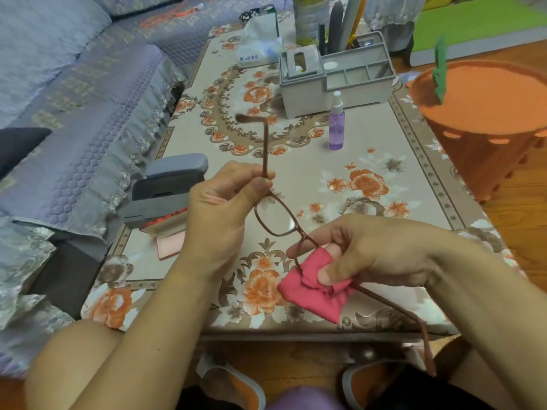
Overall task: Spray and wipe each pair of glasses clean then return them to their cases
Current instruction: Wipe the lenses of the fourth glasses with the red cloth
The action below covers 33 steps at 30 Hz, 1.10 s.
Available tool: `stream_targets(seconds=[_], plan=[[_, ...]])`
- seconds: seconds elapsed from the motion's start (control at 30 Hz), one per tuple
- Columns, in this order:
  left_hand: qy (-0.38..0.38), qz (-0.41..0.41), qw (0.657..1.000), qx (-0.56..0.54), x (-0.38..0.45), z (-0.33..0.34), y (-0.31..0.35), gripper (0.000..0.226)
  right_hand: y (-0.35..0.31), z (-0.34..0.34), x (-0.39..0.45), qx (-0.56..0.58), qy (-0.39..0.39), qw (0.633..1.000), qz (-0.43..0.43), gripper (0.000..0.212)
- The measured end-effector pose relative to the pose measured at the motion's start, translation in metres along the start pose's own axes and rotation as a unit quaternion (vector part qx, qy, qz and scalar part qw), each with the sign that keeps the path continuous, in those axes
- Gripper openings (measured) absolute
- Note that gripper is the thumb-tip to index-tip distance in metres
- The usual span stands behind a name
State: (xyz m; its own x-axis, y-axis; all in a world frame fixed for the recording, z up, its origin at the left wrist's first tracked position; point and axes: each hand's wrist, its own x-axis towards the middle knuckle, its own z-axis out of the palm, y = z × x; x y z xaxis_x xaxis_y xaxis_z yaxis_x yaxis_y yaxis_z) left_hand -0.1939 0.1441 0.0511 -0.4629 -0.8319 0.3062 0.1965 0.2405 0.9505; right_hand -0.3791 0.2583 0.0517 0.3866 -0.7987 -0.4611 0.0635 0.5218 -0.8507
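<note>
Head: spray bottle [336, 125] beyond glasses [276, 216].

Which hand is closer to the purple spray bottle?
The left hand, but only by a little. It holds the glasses just below and left of the bottle. The right hand, pinching the pink cloth, sits lower, nearer the person.

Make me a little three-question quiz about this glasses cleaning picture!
1. True or false: the purple spray bottle is lying on its side.
2. Which hand pinches the pink cloth around a lens of the brown glasses?
A. left hand
B. right hand
3. Fill in: the open glasses cases sit near the table's ___ edge.

Key: 1 false, it stands upright; 2 B; 3 left.
</note>
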Motion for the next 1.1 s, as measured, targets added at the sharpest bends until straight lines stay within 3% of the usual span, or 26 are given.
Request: stream_targets(seconds=[0.17,0.23,0.33,0.43,0.6,0.7,0.8,0.93,1.1], plan=[[0.039,-0.051,0.997,-0.040,-0.003,0.009,-0.013,0.009,0.000,0.004,0.004,-0.066,0.066,0.996,-0.006,0.040],[0.050,-0.079,0.994,-0.060,-0.007,0.011,-0.018,0.017,0.003,0.007,0.007,-0.031,0.101,0.994,-0.037,0.035],[0.051,-0.098,0.989,-0.096,-0.015,0.011,-0.021,0.006,0.004,0.007,0.009,0.028,0.135,0.987,-0.078,0.027],[0.092,-0.085,0.987,-0.097,-0.018,0.007,-0.021,0.012,0.006,0.007,0.012,0.045,0.149,0.982,-0.104,0.017],[0.131,-0.018,0.991,-0.006,-0.031,-0.004,-0.024,0.018,0.017,-0.005,0.029,0.131,0.156,0.975,-0.084,0.027],[0.229,-0.017,0.973,-0.033,-0.039,-0.019,-0.024,0.010,0.024,-0.024,0.030,0.210,0.195,0.955,-0.071,0.015],[0.303,0.000,0.953,-0.013,-0.047,-0.039,-0.023,0.016,0.029,-0.041,0.030,0.270,0.253,0.927,-0.055,0.035],[0.318,0.033,0.945,0.066,-0.057,-0.063,-0.017,0.020,0.035,-0.043,0.034,0.220,0.320,0.919,-0.070,0.028],[0.325,0.025,0.941,0.089,-0.066,-0.089,-0.015,0.026,0.048,-0.023,0.037,0.161,0.372,0.912,-0.056,0.021]])
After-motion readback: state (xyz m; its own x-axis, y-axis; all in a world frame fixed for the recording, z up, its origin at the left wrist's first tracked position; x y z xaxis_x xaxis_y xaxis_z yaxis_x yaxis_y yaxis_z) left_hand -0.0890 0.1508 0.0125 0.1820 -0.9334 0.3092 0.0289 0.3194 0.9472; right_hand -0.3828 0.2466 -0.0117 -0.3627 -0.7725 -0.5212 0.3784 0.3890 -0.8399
